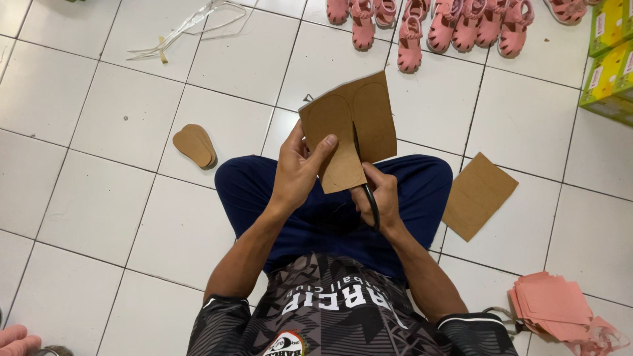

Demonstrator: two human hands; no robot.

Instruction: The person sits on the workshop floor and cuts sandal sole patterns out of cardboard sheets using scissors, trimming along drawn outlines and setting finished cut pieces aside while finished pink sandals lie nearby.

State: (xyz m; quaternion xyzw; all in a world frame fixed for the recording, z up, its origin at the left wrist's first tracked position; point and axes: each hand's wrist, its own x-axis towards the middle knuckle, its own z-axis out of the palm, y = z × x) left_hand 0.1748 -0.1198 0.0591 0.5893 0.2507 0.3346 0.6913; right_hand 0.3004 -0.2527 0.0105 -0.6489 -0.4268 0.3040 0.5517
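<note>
The left hand (298,173) is clamped on a brown card sheet (349,125), thumb across its front face, holding it upright above the lap. The right hand (379,196) is closed around the handles of black scissors (366,184), whose blades enter the sheet's lower edge along a pencilled sole outline. On the white tiled floor (105,198), a small stack of cut brown soles (194,145) lies to the left, well apart. A second brown card sheet (478,195) lies just beside the right knee. Pink cut pieces (554,306) are piled at lower right; pink sandals (428,26) line the top edge beside yellow-green boxes (610,59).
</note>
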